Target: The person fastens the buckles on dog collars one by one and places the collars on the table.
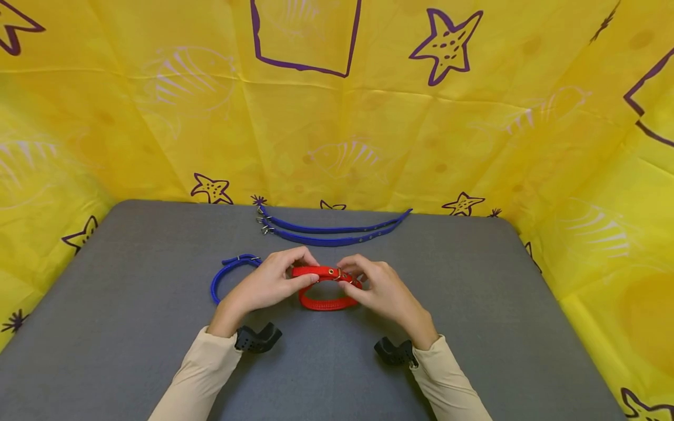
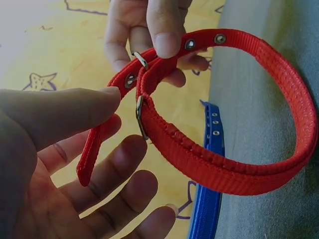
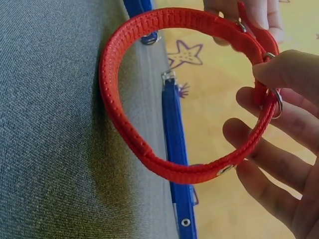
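A red pet collar point(image 1: 326, 305) forms a loop between the two hands, just above the grey table. My left hand point(image 1: 271, 280) pinches its strap end; in the left wrist view the pointed tip point(image 2: 85, 172) hangs out past the thumb. My right hand point(image 1: 383, 291) pinches the overlapped strap by the buckle, thumb on the near side. Metal eyelets point(image 2: 220, 38) dot the strap, and a metal buckle point(image 2: 140, 117) shows between the hands. A D-ring point(image 3: 276, 103) sits beside the right fingers in the right wrist view.
Blue collars point(image 1: 332, 240) lie stretched out side by side toward the table's back edge, buckles at the left. A looped blue collar point(image 1: 216, 282) lies left of the left hand, partly hidden by it. Yellow patterned cloth point(image 1: 337, 117) hangs behind and beside the grey table point(image 1: 131, 327).
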A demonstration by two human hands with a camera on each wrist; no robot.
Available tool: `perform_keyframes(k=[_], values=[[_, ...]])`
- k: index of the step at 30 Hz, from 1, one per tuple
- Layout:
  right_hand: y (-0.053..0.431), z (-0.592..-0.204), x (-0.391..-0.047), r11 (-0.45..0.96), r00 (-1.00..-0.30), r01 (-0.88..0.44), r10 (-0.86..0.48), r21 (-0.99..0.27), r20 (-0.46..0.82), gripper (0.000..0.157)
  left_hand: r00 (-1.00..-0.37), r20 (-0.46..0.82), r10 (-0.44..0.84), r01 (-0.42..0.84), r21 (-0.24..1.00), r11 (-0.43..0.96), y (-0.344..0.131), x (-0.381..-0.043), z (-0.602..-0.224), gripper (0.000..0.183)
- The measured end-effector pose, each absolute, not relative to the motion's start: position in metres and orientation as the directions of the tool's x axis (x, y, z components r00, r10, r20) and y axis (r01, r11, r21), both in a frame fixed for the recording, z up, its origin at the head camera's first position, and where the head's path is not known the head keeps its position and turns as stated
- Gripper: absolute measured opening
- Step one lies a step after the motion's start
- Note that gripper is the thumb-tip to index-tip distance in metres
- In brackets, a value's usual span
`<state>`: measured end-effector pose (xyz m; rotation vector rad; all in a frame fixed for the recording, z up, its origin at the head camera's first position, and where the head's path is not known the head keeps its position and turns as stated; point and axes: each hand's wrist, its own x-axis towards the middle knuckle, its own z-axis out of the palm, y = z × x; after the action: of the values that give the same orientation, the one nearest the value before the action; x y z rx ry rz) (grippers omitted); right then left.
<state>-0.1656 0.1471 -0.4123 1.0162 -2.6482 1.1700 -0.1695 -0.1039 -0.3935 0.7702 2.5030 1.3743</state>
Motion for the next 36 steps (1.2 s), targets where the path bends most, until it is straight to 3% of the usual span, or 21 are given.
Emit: perform_keyframes(k=[9, 36], values=[[0.145, -0.411, -0.165, 0.476, -0.751, -0.640, -0.555, -0.604, 0.358, 0.024, -0.846, 0.104, 0.524, 0.372, 0.818, 0.439, -0.098, -0.168, -0.396, 0.008], [0.154, -0.409, -0.168, 0.539, -0.815, -0.536, -0.530, -0.650, 0.232, 0.022, -0.864, 0.054, 0.500, 0.338, 0.799, 0.497, -0.110, -0.172, -0.391, 0.011]])
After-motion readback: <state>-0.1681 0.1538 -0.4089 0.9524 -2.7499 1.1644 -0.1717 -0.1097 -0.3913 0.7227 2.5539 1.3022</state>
